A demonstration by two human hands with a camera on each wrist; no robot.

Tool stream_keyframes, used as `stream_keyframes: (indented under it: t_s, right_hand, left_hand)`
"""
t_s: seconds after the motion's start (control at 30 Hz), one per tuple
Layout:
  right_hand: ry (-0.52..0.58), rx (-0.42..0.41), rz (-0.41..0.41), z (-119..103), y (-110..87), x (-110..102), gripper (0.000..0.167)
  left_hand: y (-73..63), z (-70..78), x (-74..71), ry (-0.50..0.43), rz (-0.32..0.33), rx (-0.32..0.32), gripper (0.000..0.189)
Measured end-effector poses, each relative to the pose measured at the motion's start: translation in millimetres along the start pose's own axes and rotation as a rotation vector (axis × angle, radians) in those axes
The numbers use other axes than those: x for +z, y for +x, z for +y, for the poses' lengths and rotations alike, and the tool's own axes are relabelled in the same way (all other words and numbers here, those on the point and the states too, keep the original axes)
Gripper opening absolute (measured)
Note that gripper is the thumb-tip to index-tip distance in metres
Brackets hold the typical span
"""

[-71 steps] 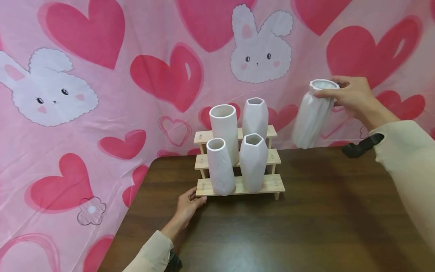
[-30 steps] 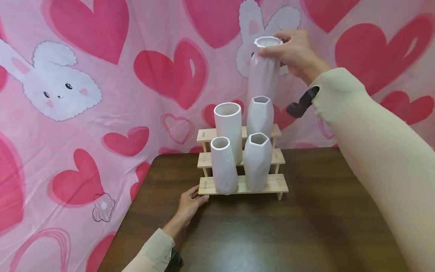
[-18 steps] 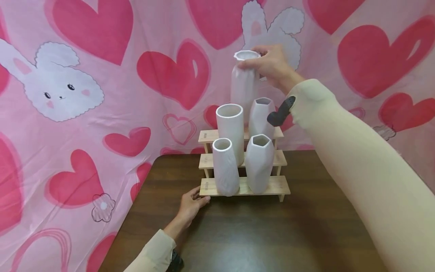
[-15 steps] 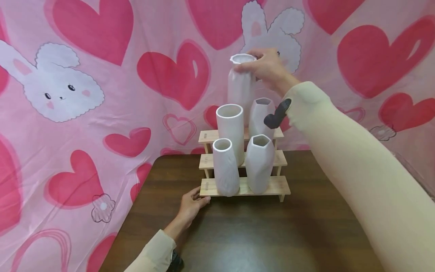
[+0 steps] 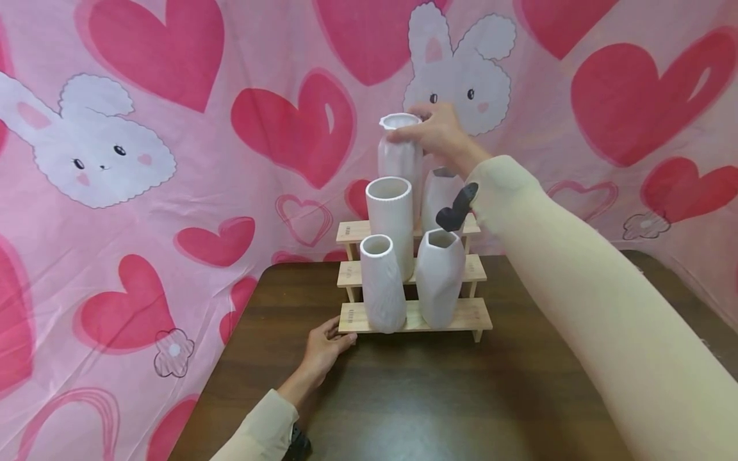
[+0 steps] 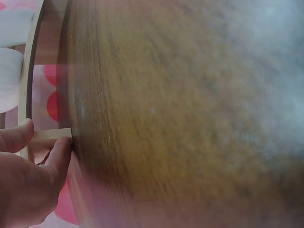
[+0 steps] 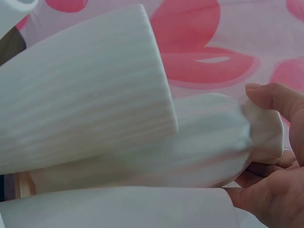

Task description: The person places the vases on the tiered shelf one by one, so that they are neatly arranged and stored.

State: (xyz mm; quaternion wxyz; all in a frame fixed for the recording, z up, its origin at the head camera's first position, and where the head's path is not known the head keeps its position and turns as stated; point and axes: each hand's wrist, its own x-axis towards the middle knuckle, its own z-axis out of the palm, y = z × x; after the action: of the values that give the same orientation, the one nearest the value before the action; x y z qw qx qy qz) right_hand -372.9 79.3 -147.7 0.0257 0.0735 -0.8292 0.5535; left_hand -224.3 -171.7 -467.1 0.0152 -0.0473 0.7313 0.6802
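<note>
My right hand grips a white fluted vase by its neck, thumb on the near side. The vase stands upright at the back of the three-tier wooden stand, its base hidden behind a ribbed cylindrical vase. In the right wrist view, the fluted vase lies between the ribbed vase and another white vase. My left hand holds the stand's front left corner; the left wrist view shows thumb and finger around its short leg.
On the bottom tier are a slim round-mouthed vase and a faceted vase. Another faceted vase stands at the upper right, partly covered by my wrist. The dark wooden table meets a pink heart-print cloth behind.
My right hand has carried the fluted vase from the right, over behind the stand, then left and down toward the top tier. The left hand keeps holding the stand's corner.
</note>
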Motion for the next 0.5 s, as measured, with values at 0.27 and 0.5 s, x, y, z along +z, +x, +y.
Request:
stream_keyframes:
  t_s: [0.27, 0.5]
  right_hand:
    - [-0.033, 0.019, -0.028, 2.2, 2.1, 7.8, 0.068]
    - [-0.068, -0.031, -0.051, 6.1, 4.3, 7.6, 0.070]
  left_hand:
    - [1.1, -1.8, -1.2, -0.004, 0.003, -0.009, 0.057]
    - [1.9, -1.6, -0.5, -0.013, -0.002, -0.004, 0.057]
